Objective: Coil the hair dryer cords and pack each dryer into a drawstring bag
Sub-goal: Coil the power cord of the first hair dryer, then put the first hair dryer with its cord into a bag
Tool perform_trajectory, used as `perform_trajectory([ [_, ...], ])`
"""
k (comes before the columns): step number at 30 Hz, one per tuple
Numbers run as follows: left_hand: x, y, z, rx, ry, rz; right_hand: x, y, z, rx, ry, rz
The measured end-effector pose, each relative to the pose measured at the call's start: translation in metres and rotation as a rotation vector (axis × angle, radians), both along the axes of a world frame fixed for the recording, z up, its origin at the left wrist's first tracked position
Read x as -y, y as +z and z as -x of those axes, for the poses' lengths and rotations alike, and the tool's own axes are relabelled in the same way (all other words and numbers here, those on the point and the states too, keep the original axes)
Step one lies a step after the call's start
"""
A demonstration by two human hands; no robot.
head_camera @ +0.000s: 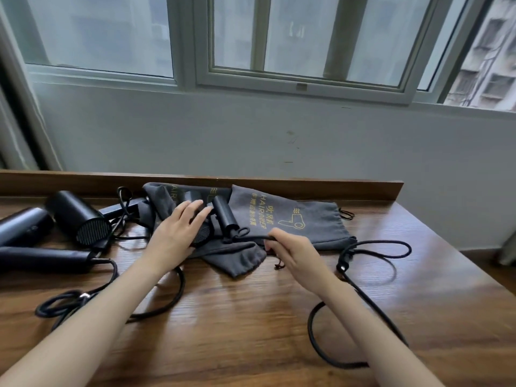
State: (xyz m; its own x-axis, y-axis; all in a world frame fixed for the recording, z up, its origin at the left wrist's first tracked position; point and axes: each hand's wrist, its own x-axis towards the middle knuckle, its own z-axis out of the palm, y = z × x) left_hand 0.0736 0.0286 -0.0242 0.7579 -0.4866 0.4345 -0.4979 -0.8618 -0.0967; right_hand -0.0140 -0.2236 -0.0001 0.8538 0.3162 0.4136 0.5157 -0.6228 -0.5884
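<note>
On the table: a brown wooden table below a window, with black hair dryers, cords and grey bags spread along its far edge.
Left hand: the left hand, at 12 o'clock from table centre, lies palm down with fingers spread wide over the middle hair dryer, touching its body.
Right hand: the right hand, just at 3 o'clock of the left, is closed in a pinch on the black cord near the dryer's handle.
Cord: it runs from the handle through the fingers, then loops loosely toward 4 o'clock, plug lying on the wood.
Bags: a drawstring bag with yellow print lies flat at 1 o'clock; a crumpled bag lies under the dryer.
Other dryers: two more dryers rest at 10 o'clock, their cords uncoiled.
</note>
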Motion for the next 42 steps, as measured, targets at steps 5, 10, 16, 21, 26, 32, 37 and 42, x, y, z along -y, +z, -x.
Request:
perform_trajectory([
  [5,0.0,0.013,0.003,-0.065,0.008,0.149,0.003,0.017,0.003,0.084,-0.041,-0.03],
  [10,0.003,0.045,0.016,-0.003,-0.107,0.262,-0.003,0.037,0.01,0.15,-0.108,-0.184],
  [16,0.02,0.082,0.045,-0.407,-0.48,0.736,0.001,0.053,-0.002,0.178,-0.207,-0.34],
  [21,0.029,0.056,0.065,-0.83,-0.467,1.362,0.004,0.048,-0.003,0.077,-0.264,-0.267],
  [26,0.03,0.015,0.079,-1.257,-0.299,1.698,0.002,0.032,-0.004,0.013,-0.283,-0.195],
  [32,0.042,-0.009,0.084,-1.398,-0.547,1.913,-0.017,0.006,-0.012,-0.147,-0.296,-0.118],
  [37,0.055,-0.013,0.077,-1.359,-0.543,2.106,-0.026,-0.011,-0.012,-0.244,-0.233,-0.037],
  [42,0.054,-0.017,0.065,-1.303,-0.345,2.108,-0.029,-0.014,-0.01,-0.498,0.069,-0.368],
])
